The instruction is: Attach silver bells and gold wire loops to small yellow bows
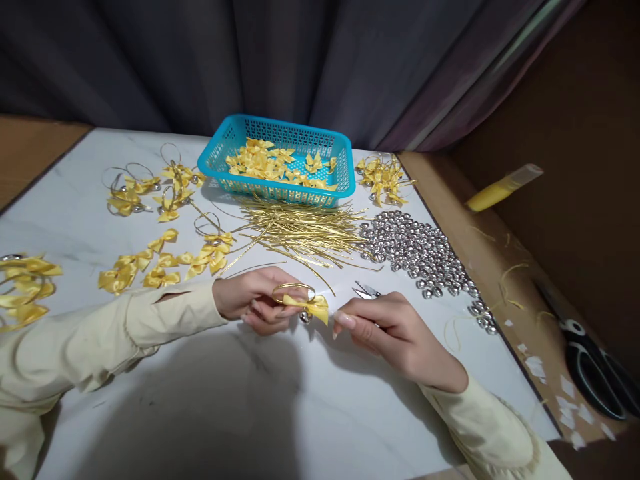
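Observation:
My left hand (pixel 260 300) pinches a yellow satin ribbon bow (pixel 315 306) over the marble-patterned tabletop. A loop of gold wire tie (pixel 287 287) stands up from the bow, and a small silver bell (pixel 305 317) hangs under it. Just right of the bow is my right hand (pixel 385 327), its thumb and fingers pinched together. Whatever these fingers hold, if anything, cannot be made out. Small metal blades (pixel 366 291) show behind the right hand; their handles are hidden, so I cannot tell whether it holds them.
Beyond my hands lie gold wire ties (pixel 305 230) and a blue basket (pixel 213 167) of yellow bows. Silver bells (pixel 415 247) spread to the right. Looped bows (pixel 213 250) lie left, more (pixel 383 180) at back right. Black-handled scissors (pixel 595 373) and paper scraps lie at far right.

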`<control>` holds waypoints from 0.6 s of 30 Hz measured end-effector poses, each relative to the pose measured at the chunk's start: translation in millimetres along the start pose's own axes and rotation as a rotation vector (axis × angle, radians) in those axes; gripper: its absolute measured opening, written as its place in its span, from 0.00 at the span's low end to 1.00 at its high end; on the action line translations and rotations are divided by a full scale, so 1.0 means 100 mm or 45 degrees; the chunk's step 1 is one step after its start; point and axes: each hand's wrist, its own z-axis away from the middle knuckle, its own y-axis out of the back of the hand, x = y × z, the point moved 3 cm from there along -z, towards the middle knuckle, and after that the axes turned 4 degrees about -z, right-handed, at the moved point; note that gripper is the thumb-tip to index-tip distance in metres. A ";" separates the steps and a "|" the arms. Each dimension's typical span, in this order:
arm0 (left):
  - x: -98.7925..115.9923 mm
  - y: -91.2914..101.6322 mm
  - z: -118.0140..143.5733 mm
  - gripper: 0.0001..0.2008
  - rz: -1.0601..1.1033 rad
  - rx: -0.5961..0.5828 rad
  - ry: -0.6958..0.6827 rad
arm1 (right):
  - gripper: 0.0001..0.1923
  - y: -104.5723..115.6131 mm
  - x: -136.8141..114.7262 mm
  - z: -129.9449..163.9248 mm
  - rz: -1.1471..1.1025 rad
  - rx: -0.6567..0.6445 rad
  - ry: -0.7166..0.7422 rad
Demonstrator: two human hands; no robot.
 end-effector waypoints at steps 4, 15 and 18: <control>0.00 0.01 0.00 0.11 -0.005 0.007 0.013 | 0.14 0.00 0.01 0.01 -0.012 0.015 0.005; -0.06 -0.02 -0.01 0.12 -0.157 0.110 -0.032 | 0.14 0.02 0.01 0.01 0.017 0.011 0.015; -0.06 -0.01 -0.01 0.11 -0.172 0.116 -0.053 | 0.14 0.02 0.01 0.01 0.028 0.008 0.017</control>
